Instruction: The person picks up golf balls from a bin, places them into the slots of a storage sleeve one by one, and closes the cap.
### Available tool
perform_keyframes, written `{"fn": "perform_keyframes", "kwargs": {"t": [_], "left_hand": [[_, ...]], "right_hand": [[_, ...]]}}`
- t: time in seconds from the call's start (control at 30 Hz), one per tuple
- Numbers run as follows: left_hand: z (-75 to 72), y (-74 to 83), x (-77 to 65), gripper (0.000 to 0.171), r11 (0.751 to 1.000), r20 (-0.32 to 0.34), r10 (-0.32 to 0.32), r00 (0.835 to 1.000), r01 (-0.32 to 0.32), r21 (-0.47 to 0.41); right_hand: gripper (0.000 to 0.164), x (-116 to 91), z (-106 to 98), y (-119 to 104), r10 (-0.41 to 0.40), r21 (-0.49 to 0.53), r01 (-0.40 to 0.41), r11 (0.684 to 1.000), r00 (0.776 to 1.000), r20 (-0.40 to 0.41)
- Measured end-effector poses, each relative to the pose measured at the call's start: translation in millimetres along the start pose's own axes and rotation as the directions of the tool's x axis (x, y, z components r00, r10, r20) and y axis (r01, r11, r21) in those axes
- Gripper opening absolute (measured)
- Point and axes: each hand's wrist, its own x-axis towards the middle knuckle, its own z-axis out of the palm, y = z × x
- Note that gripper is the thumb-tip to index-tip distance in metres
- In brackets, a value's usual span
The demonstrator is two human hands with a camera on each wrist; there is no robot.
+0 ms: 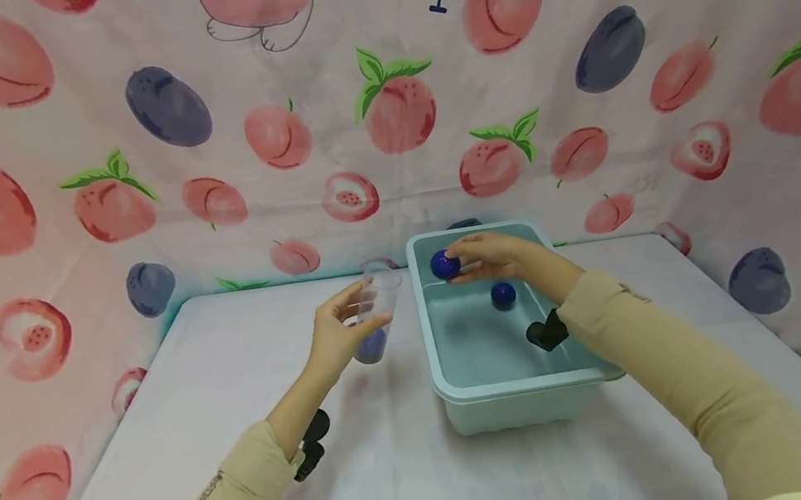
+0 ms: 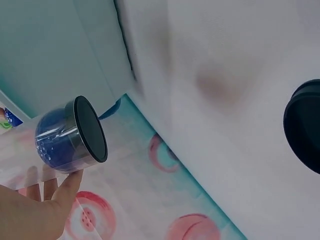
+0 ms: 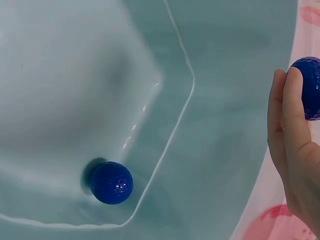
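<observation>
My left hand [image 1: 332,338] grips a clear plastic cup [image 1: 381,290], tilted, just left of a pale green tub [image 1: 522,386]. Low in the cup sits a blue ball [image 2: 52,142], next to the cup's dark base [image 2: 91,129]. Over the far left part of the tub, my right hand [image 1: 495,259] pinches a blue golf ball [image 1: 445,264] with its fingertips. Another blue golf ball [image 1: 503,296] lies inside the tub, below the right hand; the right wrist view places it close to a corner of the tub floor.
The tub stands on a white-covered table [image 1: 400,492], toward its back edge. Behind the table hangs a fruit-print cloth [image 1: 401,191]. Black devices [image 1: 547,332] sit at both wrists, the right one over the tub.
</observation>
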Motion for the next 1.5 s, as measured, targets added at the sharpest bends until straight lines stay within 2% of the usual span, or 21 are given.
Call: {"fn": "perform_keyframes", "kwargs": {"t": [0.3,0.53,0.7,1.0,1.17,1.33,1.5], "left_hand": [[7.1,-3.1,3.5,0.06,1.0,0.011,-0.019,1.0,0.019,-0.001],[10.8,-4.4,2.9,0.059,1.0,0.011,-0.021,1.0,0.021,-0.004],[14.6,-3.9,4.7,0.058,1.0,0.012,-0.006,1.0,0.006,-0.011],[20.3,-1.2,8.6,0.057,1.0,0.017,-0.029,0.999,0.029,0.006],[20.3,-0.5,9.0,0.057,0.999,0.01,-0.044,0.999,0.044,0.018],[16.2,-2.7,8.0,0.057,0.996,0.0,-0.085,0.996,0.085,0.024],[12.4,-5.7,6.0,0.057,0.997,0.015,-0.083,0.996,0.083,0.002]], "right_hand": [[0.051,-11,3,-6,-0.027,0.032,0.025,0.999,0.998,0.049],[0.042,-24,12,-16,-0.056,0.068,0.051,0.996,0.995,0.082],[0.041,-29,21,-21,-0.048,0.067,0.041,0.997,0.993,0.106],[0.047,-30,34,-24,-0.076,0.037,0.072,0.997,0.989,0.127],[0.049,-29,30,-22,-0.084,0.03,0.081,0.996,0.987,0.135],[0.043,-26,20,-19,-0.075,0.027,0.072,0.997,0.991,0.113],[0.042,-24,9,-15,-0.066,-0.012,0.067,0.998,0.992,0.104]]}}
